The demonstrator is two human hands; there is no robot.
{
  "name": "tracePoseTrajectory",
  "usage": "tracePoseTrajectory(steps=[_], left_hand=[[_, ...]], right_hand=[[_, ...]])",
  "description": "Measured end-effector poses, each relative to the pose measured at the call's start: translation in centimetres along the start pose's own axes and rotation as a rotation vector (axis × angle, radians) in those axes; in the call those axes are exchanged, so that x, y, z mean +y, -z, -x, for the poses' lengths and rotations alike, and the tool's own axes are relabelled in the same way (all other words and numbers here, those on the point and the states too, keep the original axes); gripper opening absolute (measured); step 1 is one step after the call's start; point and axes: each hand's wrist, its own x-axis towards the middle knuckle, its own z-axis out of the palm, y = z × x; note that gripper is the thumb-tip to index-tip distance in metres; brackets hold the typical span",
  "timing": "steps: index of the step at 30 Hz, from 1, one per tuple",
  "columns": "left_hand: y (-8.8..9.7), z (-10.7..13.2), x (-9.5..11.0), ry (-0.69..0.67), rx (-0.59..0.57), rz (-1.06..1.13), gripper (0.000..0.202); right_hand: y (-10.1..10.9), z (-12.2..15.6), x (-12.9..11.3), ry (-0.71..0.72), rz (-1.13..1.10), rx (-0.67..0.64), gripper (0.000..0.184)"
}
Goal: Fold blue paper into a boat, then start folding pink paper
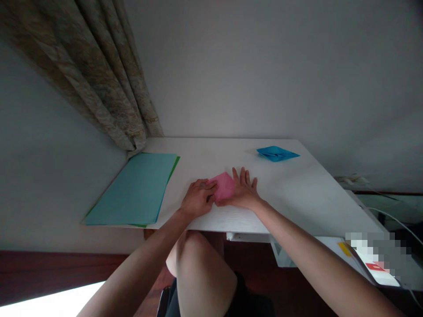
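A small piece of folded pink paper (225,186) lies on the white table (211,152) in front of me. My left hand (199,197) rests on its left side, fingers stretched flat over the paper's edge. On the right side, my right hand (243,192) lies with its fingers spread, its palm edge and thumb against the paper. Parts of the pink paper are hidden under both hands. Farther back to the right sits a folded blue paper boat-like shape (276,153), touched by neither hand.
A stack of light blue and green paper sheets (135,189) lies at the table's left. A patterned curtain (109,88) hangs down to the back left corner. Below the right front edge are a white drawer-like box (284,253) and a partly blurred device (380,264).
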Motion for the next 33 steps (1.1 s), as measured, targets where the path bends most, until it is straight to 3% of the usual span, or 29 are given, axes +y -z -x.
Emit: tracePoseTrajectory(steps=[9,19,26,33], left_hand=[[-0.1,-0.2,1.4,0.198,-0.076,-0.167,0.059],[-0.2,-0.2,0.9,0.168,-0.156,-0.157,0.063],[0.7,-0.6,0.9,0.167,-0.278,-0.128,0.079],[1.7,-1.1,1.1,0.177,-0.386,-0.112,0.079]], right_hand=[[-0.1,-0.5,-0.5,0.013,-0.01,0.006,0.148],[-0.4,-1.8,0.3,0.002,-0.024,0.029,0.142],[0.6,-3.8,0.9,-0.074,-0.042,0.042,0.135],[1.3,-6.2,1.7,-0.143,-0.082,0.114,0.132]])
